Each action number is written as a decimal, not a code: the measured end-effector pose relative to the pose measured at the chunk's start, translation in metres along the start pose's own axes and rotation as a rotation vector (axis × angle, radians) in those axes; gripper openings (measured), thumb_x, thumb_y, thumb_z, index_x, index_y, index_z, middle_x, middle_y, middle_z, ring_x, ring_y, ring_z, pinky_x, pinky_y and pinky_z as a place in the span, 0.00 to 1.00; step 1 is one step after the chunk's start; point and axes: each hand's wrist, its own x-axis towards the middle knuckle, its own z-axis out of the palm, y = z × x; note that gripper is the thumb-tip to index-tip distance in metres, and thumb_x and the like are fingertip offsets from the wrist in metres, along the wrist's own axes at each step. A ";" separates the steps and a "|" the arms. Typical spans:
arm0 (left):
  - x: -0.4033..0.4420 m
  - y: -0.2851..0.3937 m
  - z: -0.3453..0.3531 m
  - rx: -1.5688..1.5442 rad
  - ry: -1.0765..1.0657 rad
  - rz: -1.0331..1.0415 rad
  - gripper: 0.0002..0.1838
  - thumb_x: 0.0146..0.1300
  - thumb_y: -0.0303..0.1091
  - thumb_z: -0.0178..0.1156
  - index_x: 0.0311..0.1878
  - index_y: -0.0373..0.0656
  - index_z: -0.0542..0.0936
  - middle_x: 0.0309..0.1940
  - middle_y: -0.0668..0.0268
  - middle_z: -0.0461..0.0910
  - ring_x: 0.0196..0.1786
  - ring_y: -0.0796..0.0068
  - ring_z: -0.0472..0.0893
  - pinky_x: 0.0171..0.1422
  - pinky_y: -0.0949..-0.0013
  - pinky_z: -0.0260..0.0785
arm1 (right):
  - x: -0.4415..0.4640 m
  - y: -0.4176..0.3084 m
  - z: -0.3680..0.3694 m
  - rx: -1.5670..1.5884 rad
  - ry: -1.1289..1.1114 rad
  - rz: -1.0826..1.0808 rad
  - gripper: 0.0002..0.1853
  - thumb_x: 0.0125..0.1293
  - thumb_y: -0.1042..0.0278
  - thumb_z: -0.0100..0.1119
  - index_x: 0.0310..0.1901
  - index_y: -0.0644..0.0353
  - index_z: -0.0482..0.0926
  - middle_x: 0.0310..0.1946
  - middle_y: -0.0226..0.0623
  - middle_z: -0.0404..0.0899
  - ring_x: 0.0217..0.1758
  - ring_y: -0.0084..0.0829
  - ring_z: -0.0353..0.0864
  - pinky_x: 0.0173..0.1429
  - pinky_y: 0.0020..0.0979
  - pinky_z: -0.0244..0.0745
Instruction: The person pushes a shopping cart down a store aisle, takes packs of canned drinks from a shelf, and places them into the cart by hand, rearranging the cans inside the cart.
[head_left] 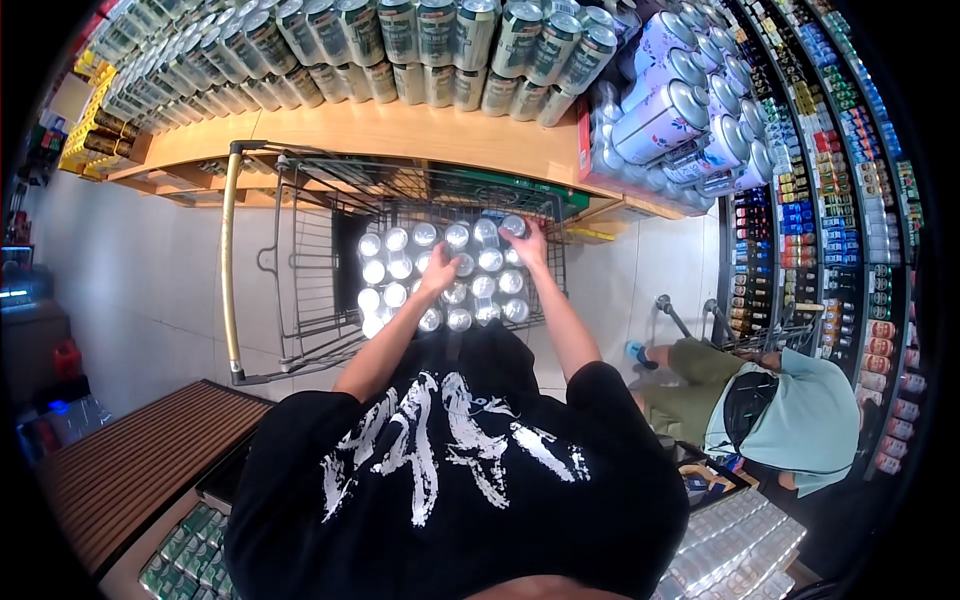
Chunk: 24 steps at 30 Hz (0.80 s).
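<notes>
Rows of silver-topped cans (397, 266) stand in the wire shopping cart (305, 240) in front of me. At the far right corner of the rows, my right hand (530, 245) has its fingers curled round a can (513, 226). My left hand (440, 272) is lower, among the middle rows, its thumb and fingers closed about a can (463, 264). Part of that grip is hidden by the hand itself. The can tops face up toward me, and the labels on their sides cannot be made out.
Stacked green cans (435, 40) line a wooden display shelf (400, 125) behind the cart. White flowered cans (660, 122) sit at its right end. A person in a light green shirt (805, 410) bends near tall drink shelves on the right. A slatted brown surface (150, 470) is at left.
</notes>
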 end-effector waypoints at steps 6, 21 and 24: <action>-0.017 0.024 0.006 0.135 -0.015 0.097 0.36 0.61 0.36 0.58 0.70 0.42 0.53 0.56 0.43 0.72 0.60 0.53 0.73 0.63 0.59 0.64 | -0.012 -0.026 -0.033 0.118 -0.141 0.100 0.41 0.42 0.47 0.78 0.56 0.64 0.76 0.36 0.39 0.84 0.36 0.26 0.82 0.42 0.27 0.75; 0.017 -0.006 0.020 0.015 0.029 0.289 0.36 0.58 0.27 0.59 0.67 0.48 0.54 0.56 0.50 0.69 0.52 0.61 0.75 0.54 0.62 0.71 | -0.003 -0.016 -0.023 0.394 -0.186 0.209 0.41 0.44 0.64 0.79 0.59 0.70 0.70 0.43 0.44 0.82 0.42 0.28 0.82 0.46 0.26 0.76; -0.003 0.027 0.011 -0.183 -0.048 0.093 0.33 0.57 0.23 0.60 0.64 0.50 0.57 0.48 0.56 0.73 0.46 0.68 0.77 0.45 0.68 0.73 | -0.003 -0.007 -0.019 0.358 -0.135 0.191 0.40 0.44 0.66 0.79 0.59 0.71 0.70 0.43 0.44 0.82 0.42 0.28 0.81 0.45 0.26 0.77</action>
